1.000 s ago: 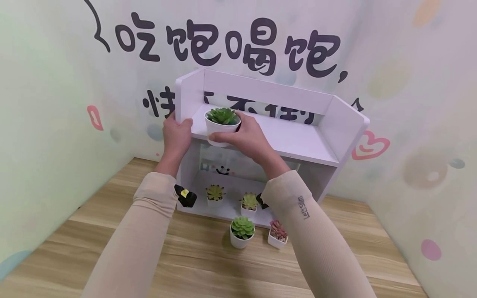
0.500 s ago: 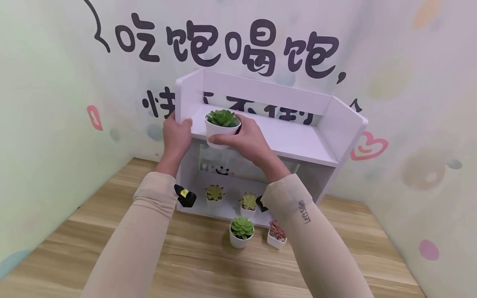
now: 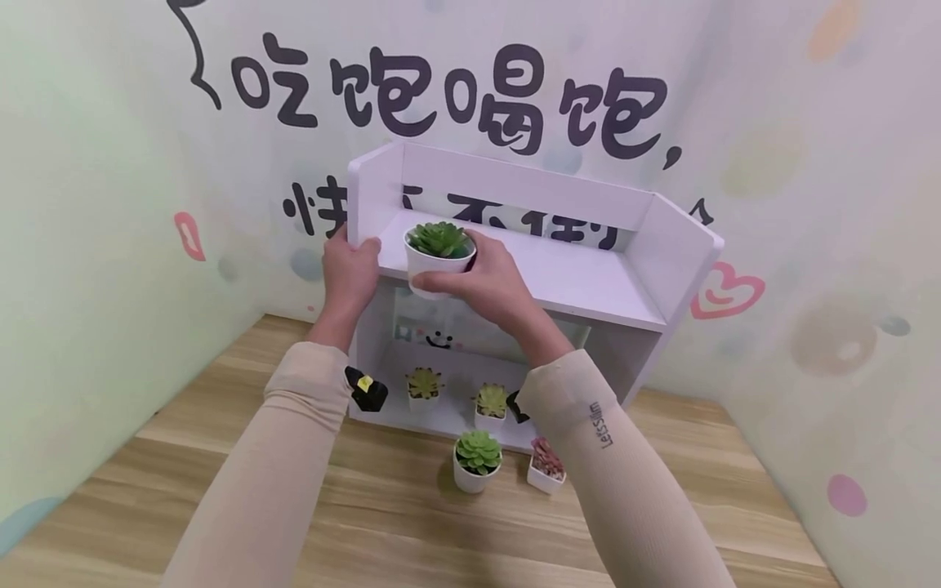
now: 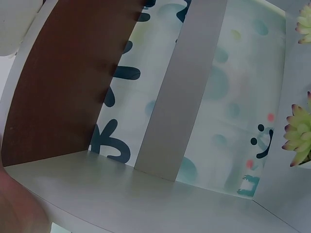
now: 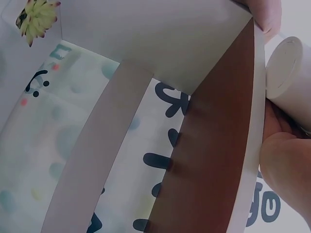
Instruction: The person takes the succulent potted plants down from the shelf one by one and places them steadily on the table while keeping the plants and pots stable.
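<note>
Pink outlined motif (image 3: 189,237), painted on pale wall. Black brush-style Chinese lettering (image 3: 512,98), upper line reading 吃饱喝饱, lower line partly hidden. Beige fabric left sleeve (image 3: 287,441); beyond it, left hand (image 3: 351,273), gripping the left side panel of a white two-tier board shelf (image 3: 581,278). Black angular object with yellow patch (image 3: 367,390), at the left cuff. Yellow-green, dark-tipped succulent in white square pot (image 3: 424,388), lower tier. Dark green succulent in white round tapered pot (image 3: 439,253), at the upper board's front edge, left part; base visible in the right wrist view, contact with the board uncertain. Light green succulent in white round pot (image 3: 478,461), on wood-grain table (image 3: 412,523) before the shelf. Right hand (image 3: 488,282), grasping the dark green succulent's pot between thumb and fingers. Second yellow-green succulent in white square pot (image 3: 491,404), lower tier. Pink-red succulent in white square pot (image 3: 546,467), on the table. Beige fabric right sleeve (image 3: 625,482), printed "Let'sslim". Pink heart outline (image 3: 728,290), on the wall
</note>
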`<state>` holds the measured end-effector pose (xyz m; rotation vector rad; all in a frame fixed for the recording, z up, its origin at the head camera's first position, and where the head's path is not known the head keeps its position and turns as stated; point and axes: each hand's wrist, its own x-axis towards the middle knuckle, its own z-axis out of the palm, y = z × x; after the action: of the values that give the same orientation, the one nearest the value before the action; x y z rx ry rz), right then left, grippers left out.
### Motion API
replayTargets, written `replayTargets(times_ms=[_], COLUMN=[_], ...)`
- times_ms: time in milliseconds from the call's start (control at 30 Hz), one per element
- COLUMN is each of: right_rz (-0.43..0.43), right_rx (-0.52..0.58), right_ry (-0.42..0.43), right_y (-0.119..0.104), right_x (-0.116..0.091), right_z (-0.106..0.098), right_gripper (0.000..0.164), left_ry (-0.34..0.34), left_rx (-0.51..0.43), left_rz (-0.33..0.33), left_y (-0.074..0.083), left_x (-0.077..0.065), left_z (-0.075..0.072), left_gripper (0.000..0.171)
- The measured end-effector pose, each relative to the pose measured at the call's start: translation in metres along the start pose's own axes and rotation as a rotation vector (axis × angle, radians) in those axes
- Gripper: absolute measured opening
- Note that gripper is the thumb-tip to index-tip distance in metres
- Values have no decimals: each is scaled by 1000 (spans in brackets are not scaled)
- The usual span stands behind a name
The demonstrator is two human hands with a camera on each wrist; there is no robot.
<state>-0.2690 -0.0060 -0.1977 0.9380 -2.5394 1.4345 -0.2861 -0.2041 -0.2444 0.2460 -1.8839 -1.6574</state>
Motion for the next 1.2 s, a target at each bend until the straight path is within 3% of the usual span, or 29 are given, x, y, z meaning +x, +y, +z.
replayTargets(times_ms=[900,1200], right_rz=[-25,-8], right_rx=[32,-25], right_ry=[-8,4], right_y=[4,1], right_x=[-1,-4], right_z=[-1,5], right_gripper=[55,54], left_ry=[-12,-20], left_rx=[-9,-6], left_rz=[1,-7], left_y=[-1,0], left_x=[0,-1], left_z=[1,-1], left_gripper=[50,49])
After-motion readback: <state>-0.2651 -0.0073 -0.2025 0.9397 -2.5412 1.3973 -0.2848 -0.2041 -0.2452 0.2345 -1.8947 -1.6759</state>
